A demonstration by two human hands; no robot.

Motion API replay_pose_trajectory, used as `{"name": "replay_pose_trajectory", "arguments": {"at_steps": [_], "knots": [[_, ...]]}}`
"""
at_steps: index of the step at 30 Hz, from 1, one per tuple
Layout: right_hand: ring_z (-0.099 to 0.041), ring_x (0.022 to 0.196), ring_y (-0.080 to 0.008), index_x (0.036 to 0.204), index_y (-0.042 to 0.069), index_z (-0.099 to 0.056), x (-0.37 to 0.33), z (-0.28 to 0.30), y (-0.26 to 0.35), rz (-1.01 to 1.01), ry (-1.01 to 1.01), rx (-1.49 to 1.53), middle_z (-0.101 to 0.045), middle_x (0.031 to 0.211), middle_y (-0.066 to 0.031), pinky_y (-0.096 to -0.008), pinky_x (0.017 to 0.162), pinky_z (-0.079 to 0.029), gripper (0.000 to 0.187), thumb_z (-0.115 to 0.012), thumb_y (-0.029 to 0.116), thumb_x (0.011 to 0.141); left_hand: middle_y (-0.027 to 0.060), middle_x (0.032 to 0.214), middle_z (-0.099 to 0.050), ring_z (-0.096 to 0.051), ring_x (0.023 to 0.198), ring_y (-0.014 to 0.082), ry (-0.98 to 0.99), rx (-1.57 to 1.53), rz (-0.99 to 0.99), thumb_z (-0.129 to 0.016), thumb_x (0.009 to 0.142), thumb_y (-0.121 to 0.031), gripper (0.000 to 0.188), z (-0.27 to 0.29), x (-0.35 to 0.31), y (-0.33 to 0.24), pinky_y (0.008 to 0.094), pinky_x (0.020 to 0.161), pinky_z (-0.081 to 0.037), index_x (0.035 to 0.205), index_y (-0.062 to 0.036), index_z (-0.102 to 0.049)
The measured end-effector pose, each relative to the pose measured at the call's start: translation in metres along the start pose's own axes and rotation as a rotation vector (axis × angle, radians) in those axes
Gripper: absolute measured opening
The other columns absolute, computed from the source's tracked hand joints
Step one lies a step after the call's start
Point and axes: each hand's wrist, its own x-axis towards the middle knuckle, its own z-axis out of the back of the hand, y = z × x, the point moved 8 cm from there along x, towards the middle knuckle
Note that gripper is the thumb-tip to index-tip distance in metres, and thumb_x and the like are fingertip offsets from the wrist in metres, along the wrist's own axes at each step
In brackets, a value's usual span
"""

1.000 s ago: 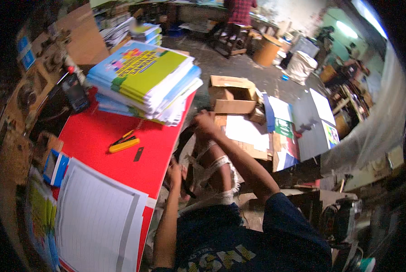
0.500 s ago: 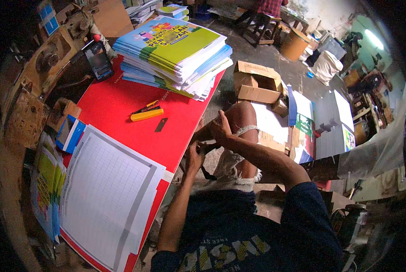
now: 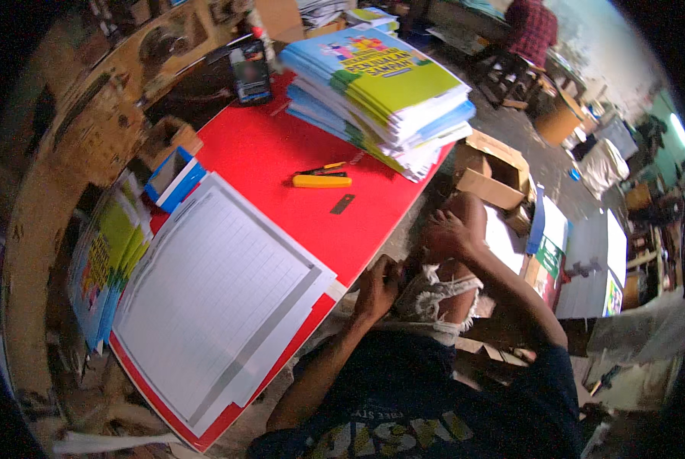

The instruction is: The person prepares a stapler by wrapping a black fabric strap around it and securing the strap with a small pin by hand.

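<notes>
The left hand (image 3: 378,284) rests curled at the near edge of the red counter (image 3: 258,145), fingers bent against the rim, grasping nothing that shows. The right hand (image 3: 443,232) lies loosely closed on the raised bare knee (image 3: 468,210) beside the counter; whether it holds anything I cannot tell. Just left of the left hand a pile of ruled white sheets (image 3: 220,294) lies flat, probably within reach for handling. A yellow utility knife (image 3: 321,180) and a small dark blade (image 3: 342,203) sit apart mid-counter, with a tall stack of green and blue booklets (image 3: 380,88) at the far end
</notes>
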Motion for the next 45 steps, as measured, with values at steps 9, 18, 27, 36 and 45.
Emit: {"name": "replay_pose_trajectory", "arguments": {"at_steps": [9,18,27,36,45], "knots": [[-0.063,0.083,-0.0326,0.091,0.002,-0.063,0.036,0.04,0.152,0.562,0.051,0.399,-0.066,0.086,-0.0139,-0.0405,0.078,-0.051,0.015,-0.069,0.014,0.083,0.0187,0.083,-0.063,-0.06,0.085,0.0419,-0.016,0.126,-0.073,-0.052,0.098,-0.027,0.022,0.024,-0.002,-0.038,0.0514,0.082,-0.044,0.095,-0.0052,-0.054],[-0.058,0.107,-0.0322,0.106,0.002,-0.065,0.074,-0.003,0.148,0.646,-0.065,0.462,-0.064,0.109,-0.0158,-0.0428,0.094,-0.045,0.024,-0.069,0.009,0.084,0.0217,0.081,-0.063,-0.063,0.08,0.0423,-0.031,0.111,-0.01,-0.06,0.095,-0.031,0.029,0.027,-0.016,-0.023,0.0484,0.069,-0.049,0.096,-0.0027,-0.057],[-0.056,0.111,-0.0335,0.1,0.004,-0.063,0.071,-0.016,0.131,0.682,-0.103,0.288,-0.064,0.109,-0.0151,-0.044,0.096,-0.044,0.027,-0.073,0.02,0.082,0.0211,0.083,-0.061,-0.06,0.078,0.0417,-0.195,0.166,-0.167,-0.062,0.094,-0.022,0.022,0.029,-0.023,-0.018,0.0487,0.066,-0.046,0.087,-0.0022,-0.057],[-0.063,0.076,-0.0263,0.096,0.0,-0.062,0.063,-0.013,0.115,0.43,-0.118,0.623,-0.064,0.081,-0.0136,-0.0364,0.07,-0.05,0.023,-0.076,0.01,0.08,0.0215,0.085,-0.06,-0.061,0.084,0.0402,-0.134,0.154,0.067,-0.064,0.091,-0.036,0.035,0.015,-0.021,0.016,0.0494,0.074,-0.046,0.09,-0.001,-0.058],[-0.067,0.078,-0.0132,0.09,0.002,-0.054,0.0,0.006,0.061,-0.272,-0.052,1.406,-0.066,0.082,-0.0075,-0.0246,0.062,-0.051,0.018,-0.065,0.015,0.093,0.011,0.069,-0.064,-0.062,0.069,0.0212,0.254,-0.312,0.453,-0.061,0.093,-0.034,0.038,0.011,-0.028,0.018,0.0366,0.074,-0.047,0.083,0.0026,-0.065]]}}
